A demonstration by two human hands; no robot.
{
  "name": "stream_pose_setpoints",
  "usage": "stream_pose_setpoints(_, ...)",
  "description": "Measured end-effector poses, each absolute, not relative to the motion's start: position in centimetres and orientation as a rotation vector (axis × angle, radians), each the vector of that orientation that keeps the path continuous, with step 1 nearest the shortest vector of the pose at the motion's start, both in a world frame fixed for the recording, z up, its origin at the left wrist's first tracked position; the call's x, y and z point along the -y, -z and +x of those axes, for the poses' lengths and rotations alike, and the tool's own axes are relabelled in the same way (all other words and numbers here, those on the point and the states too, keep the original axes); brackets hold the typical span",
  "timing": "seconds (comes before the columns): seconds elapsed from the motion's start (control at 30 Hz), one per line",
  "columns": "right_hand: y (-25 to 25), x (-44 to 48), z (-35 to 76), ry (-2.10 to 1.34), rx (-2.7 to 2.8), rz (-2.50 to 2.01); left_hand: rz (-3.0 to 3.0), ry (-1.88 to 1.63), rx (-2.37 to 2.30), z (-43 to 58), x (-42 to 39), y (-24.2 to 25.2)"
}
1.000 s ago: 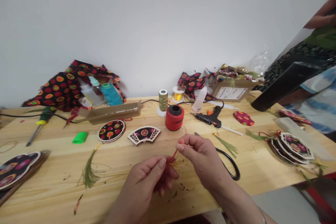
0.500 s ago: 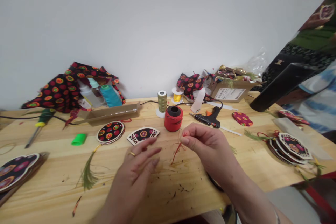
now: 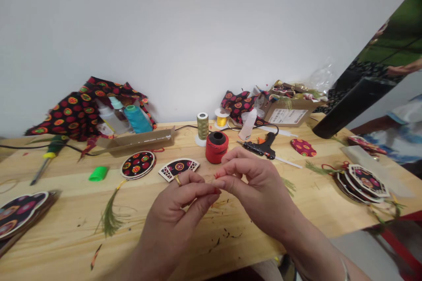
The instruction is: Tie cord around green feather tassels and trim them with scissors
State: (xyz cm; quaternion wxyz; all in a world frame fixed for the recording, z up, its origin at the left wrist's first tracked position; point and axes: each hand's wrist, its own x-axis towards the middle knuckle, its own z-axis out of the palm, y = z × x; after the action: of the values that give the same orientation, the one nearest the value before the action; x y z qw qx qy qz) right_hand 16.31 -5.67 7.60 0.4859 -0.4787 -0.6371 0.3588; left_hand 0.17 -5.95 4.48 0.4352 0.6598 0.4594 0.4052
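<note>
Red thread [image 3: 216,176] shows as a small tuft between my two hands, over the middle of the table. My right hand [image 3: 252,180] pinches it between thumb and fingertips. My left hand [image 3: 186,202], with a ring on one finger, is closed at the fingertips on the thread's lower part, almost touching the right. Most of the thread is hidden by the fingers. Just behind the hands stands a red thread spool [image 3: 216,148]. A fan-shaped ornament [image 3: 179,167] with patterned fabric and a pale lattice border lies beyond my left hand.
A black glue gun [image 3: 260,145] lies behind my right hand. A green thread spool [image 3: 202,126] and white bottle [image 3: 248,125] stand near the wall. Left are a round ornament [image 3: 137,165] with a green tassel [image 3: 112,215] and a screwdriver [image 3: 46,164]; stacked ornaments [image 3: 361,184] lie right.
My left hand has come up and right, and its open fingers have closed on the red thread. My right hand has shifted slightly left, still pinching the thread.
</note>
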Motion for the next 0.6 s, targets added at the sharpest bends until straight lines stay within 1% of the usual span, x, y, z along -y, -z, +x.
stream_pose_setpoints(0.17,-8.1,5.4,16.6,-0.826,1.52,-1.146,1.759,-0.926,-1.209,-0.1,5.7,-3.5)
stream_pose_setpoints(0.43,-9.2,5.0,17.1,-0.733,1.491,-1.151,1.882,-0.816,-1.182,-0.1,5.0,-2.0)
stream_pose_setpoints(0.5,-9.4,4.7,17.3,-0.69,1.503,-1.148,1.89,-0.805,-1.274,-0.4,4.8,-1.6)
stream_pose_setpoints(0.6,-9.5,4.4,17.5,-0.664,1.524,-1.137,1.867,-0.879,-1.481,-1.1,5.0,-1.9)
